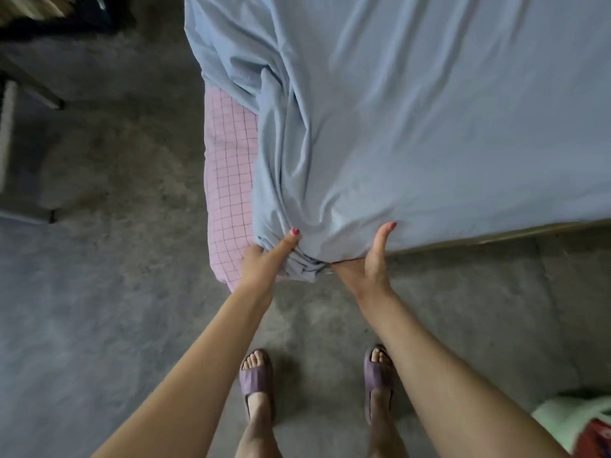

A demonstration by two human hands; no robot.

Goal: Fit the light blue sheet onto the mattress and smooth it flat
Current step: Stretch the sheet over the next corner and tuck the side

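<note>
Running away from the near corner toward the top of the view, the light blue sheet (413,127) is spread over the mattress (231,180). Its long way goes from the hands up and off the top edge. The far end of the sheet is cut off by the top and right edges, so its whole shape cannot be seen.

At the near corner the cloth is bunched into thick folds. The folds are gripped by the left hand (264,259), with the thumb pressed on top and the fingers curled under the cloth. The right hand (370,259) is held just beside it, at the bottom edge of the sheet. Its thumb is laid up against the cloth. Its other fingers are hidden under the sheet, so it cannot be told if they are curled or straight.

On the left side a strip of the mattress is not covered. A pink cover with thin dark squares can be seen there. The rest of the mattress is hidden under the sheet. Big wrinkles are seen running from the bunched corner up the left side, while the right part lies flatter.

A wooden bed edge (496,234) is seen under the sheet on the right. Two feet in purple slippers (256,380) are set on the grey floor (99,292). Something green and red (582,424) is cut off at the bottom right corner and cannot be made out. Dark shapes at the top left are too blurry to name.
</note>
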